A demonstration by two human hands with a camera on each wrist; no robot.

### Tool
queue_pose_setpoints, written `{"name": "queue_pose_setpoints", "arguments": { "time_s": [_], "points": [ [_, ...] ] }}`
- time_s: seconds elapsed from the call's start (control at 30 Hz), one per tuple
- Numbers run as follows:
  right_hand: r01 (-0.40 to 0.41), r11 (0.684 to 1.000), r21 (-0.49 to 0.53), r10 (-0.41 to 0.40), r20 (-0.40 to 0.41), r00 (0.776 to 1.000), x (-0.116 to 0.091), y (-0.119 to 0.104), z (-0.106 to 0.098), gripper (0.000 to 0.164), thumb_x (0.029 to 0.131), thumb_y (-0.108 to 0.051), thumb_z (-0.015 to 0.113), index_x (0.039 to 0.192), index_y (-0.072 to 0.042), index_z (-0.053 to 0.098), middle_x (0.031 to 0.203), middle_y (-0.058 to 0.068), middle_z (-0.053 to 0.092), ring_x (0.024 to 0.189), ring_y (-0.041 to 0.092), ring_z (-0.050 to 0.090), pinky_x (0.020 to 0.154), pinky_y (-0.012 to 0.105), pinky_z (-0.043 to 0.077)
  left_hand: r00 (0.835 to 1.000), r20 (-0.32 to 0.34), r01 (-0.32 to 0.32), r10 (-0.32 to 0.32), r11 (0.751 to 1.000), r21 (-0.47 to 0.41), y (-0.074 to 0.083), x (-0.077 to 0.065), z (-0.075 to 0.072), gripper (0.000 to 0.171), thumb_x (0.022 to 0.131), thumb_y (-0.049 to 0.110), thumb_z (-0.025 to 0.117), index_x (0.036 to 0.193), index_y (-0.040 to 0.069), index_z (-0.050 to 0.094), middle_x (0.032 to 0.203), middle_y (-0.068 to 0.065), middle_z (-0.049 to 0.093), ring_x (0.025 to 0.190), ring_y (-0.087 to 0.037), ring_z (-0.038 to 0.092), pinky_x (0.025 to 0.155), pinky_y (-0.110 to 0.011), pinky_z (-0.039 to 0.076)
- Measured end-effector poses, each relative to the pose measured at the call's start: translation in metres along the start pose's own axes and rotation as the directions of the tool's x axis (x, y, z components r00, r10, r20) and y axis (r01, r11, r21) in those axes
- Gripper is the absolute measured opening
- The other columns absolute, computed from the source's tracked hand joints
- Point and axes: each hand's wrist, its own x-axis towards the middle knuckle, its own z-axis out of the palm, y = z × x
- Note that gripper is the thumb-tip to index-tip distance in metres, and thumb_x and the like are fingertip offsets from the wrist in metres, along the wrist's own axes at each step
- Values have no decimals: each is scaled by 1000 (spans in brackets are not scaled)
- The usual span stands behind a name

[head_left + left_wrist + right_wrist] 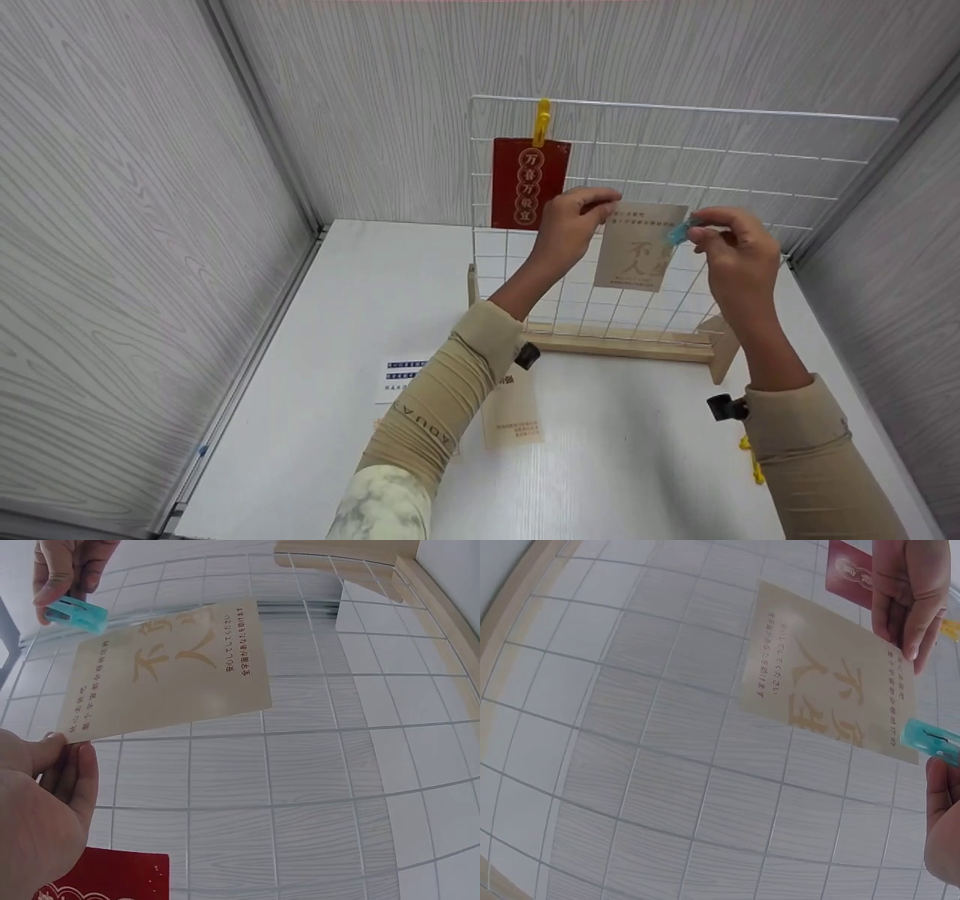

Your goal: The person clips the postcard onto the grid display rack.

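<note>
My left hand (567, 225) pinches the upper left corner of a beige card (628, 262) printed with large tan characters. The card hangs in front of a white wire grid rack (225, 802). In my right hand (739, 251) a light blue plastic clip (679, 232) is pinched between thumb and fingers, overlapping the card's upper right edge in the head view. From the right wrist, the blue clip (930, 741) shows right at the card's corner. Left of the beige card, a red card (525, 184) hangs on the grid from a yellow clip (541, 122).
The grid stands on a wooden base (615, 345). On the white table, another beige card (514, 416) and a white card with blue bands (397, 375) lie partly under my left arm. Yellow clips (756, 469) lie beside my right forearm.
</note>
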Motion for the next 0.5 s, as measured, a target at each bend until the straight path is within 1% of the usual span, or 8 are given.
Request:
{"name": "queue_pose_setpoints", "arguments": {
  "time_s": [0.07, 0.17, 0.3, 0.43, 0.5],
  "points": [
    [-1, 999, 38, 1, -7, 1000, 5, -3, 0, 17, 97, -9, 68, 111, -2, 72, 100, -8, 65, 76, 10, 62, 71, 15, 51, 1000, -5, -8, 8, 1000, 0, 4, 5, -1, 22, 100, 12, 62, 119, 4, 72, 115, -7, 71, 98, -8, 66, 83, -17, 54],
    [8, 997, 76, -7, -12, 1000, 13, -6, 1, 16, 96, -8, 68, 111, -1, 72, 100, -7, 65, 75, 12, 64, 71, 15, 53, 1000, -21, -11, 12, 1000, 11, 7, 10, -2, 22, 101, 11, 62, 119, 4, 72, 114, -6, 71, 97, -8, 66, 84, -17, 54],
    [20, 996, 82, -18, -24, 1000, 21, -9, 5, 15, 96, -7, 69, 109, -1, 73, 99, -7, 66, 74, 7, 64, 69, 16, 54, 999, -50, 2, 0, 999, 36, 11, 16, -5, 22, 101, 11, 61, 119, 6, 72, 115, -4, 70, 99, -7, 65, 84, -16, 53],
    [0, 993, 115, 5, -47, 999, 29, -12, 8, 15, 96, -7, 68, 108, -1, 73, 100, -6, 65, 75, 8, 63, 69, 18, 53, 998, -69, 9, -5, 999, 54, 16, 20, -6, 22, 101, 12, 61, 120, 8, 72, 115, -3, 69, 99, -7, 64, 84, -15, 53],
    [-10, 991, 132, 18, -61, 998, 33, -14, 9, 14, 96, -7, 68, 108, -1, 72, 100, -6, 64, 75, 9, 63, 70, 19, 53, 997, -72, 0, 4, 998, 67, 20, 22, -7, 22, 101, 12, 61, 120, 8, 72, 116, -3, 69, 99, -6, 64, 84, -14, 53]
  ]
}}
